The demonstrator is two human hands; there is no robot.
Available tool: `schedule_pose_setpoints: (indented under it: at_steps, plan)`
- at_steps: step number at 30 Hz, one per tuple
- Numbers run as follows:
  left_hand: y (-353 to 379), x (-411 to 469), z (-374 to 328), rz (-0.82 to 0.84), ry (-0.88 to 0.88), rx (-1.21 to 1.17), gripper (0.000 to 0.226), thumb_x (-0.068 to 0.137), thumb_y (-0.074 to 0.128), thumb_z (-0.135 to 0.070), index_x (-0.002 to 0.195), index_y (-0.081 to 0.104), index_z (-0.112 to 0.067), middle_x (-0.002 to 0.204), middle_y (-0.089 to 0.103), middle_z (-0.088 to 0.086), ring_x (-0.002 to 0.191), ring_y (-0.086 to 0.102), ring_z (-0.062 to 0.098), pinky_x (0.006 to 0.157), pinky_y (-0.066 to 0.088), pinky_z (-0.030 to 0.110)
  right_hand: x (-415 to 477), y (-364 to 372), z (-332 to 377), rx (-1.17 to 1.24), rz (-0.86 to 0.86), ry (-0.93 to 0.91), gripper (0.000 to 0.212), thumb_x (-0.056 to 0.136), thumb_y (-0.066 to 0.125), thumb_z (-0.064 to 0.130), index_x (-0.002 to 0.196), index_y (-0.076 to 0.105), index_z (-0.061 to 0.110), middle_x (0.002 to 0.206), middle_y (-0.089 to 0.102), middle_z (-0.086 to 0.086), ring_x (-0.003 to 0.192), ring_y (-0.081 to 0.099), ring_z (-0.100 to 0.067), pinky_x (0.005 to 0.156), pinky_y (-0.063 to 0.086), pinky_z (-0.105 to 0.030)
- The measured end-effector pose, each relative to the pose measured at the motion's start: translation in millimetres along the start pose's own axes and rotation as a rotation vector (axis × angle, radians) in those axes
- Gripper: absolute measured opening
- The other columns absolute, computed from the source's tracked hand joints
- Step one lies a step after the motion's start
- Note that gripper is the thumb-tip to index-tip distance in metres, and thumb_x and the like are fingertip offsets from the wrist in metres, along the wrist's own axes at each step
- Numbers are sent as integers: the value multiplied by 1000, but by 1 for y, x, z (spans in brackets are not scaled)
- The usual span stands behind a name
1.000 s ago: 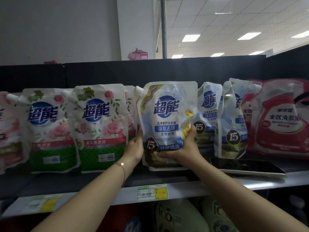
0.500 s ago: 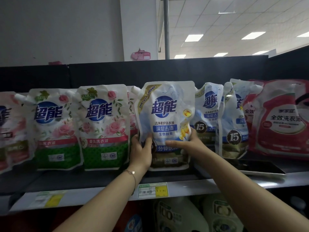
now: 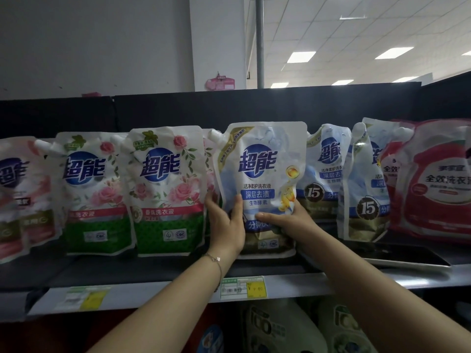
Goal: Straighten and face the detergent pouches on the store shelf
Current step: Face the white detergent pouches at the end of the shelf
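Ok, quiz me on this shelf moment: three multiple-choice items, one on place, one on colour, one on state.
1. What stands just left of the held blue pouch? A red pouch; B rose-print pouch; C bottle.
2. The far-right pouch is mainly: A green; B yellow; C red.
3. The hands: A both grip the blue pouch; B only the left grips; C both hang free.
Key: 1 B, roses and green base beside it; 2 C, red front; 3 A, left hand and right hand curl round its sides.
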State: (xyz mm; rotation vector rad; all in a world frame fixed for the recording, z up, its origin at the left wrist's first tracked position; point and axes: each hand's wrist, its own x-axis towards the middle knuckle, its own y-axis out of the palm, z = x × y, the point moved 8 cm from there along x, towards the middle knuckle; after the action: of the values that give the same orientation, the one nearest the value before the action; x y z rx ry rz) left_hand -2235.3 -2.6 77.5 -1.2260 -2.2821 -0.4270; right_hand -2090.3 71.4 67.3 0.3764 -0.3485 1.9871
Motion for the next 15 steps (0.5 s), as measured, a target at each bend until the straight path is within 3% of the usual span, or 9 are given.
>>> schedule_pose_setpoints:
  at_steps: [2, 4, 9, 13, 15]
  plan:
    - [-4, 2, -4, -15, 126, 42, 78, 84, 50, -53, 146, 11, -27, 148, 33, 5, 134, 39, 18, 104, 46, 39, 2, 2, 0, -11, -4, -28, 53, 70, 83, 7, 118, 61, 9, 106, 73, -4, 97, 70, -18, 77, 57, -25]
    - [-7, 3, -12, -35, 303, 200, 75, 90, 44, -57, 148, 11, -22, 153, 24, 5, 140, 29, 17, 108, 41, 43, 3, 4, 0, -32, -6, -53, 51, 71, 82, 7, 118, 61, 9, 106, 73, -5, 98, 70, -18, 78, 57, -26]
    - [1, 1, -24, -37, 598, 664, 71, 94, 30, -57, 151, 3, -24, 161, -4, 6, 149, -6, 18, 120, 8, 40, 3, 7, 7, -159, 48, -98, 53, 75, 79, 20, 123, 58, 11, 115, 70, -3, 106, 67, -16, 92, 54, -32]
    - [18, -2, -23, 136, 777, 988, 81, 92, 21, -67, 152, -10, -23, 160, -18, 0, 148, -11, 19, 118, -2, 40, 2, -13, -2, -203, -5, 22, 88, 55, 91, 46, 124, 49, 14, 113, 68, 1, 102, 68, -15, 85, 57, -36]
    - [25, -1, -23, 186, 864, 1106, 90, 88, 22, -74, 152, -10, -21, 160, -18, 5, 148, -11, 23, 116, -3, 42, -2, -22, -1, -247, -76, 40, 73, 61, 89, 36, 117, 47, 14, 105, 66, 3, 92, 67, -9, 73, 57, -26]
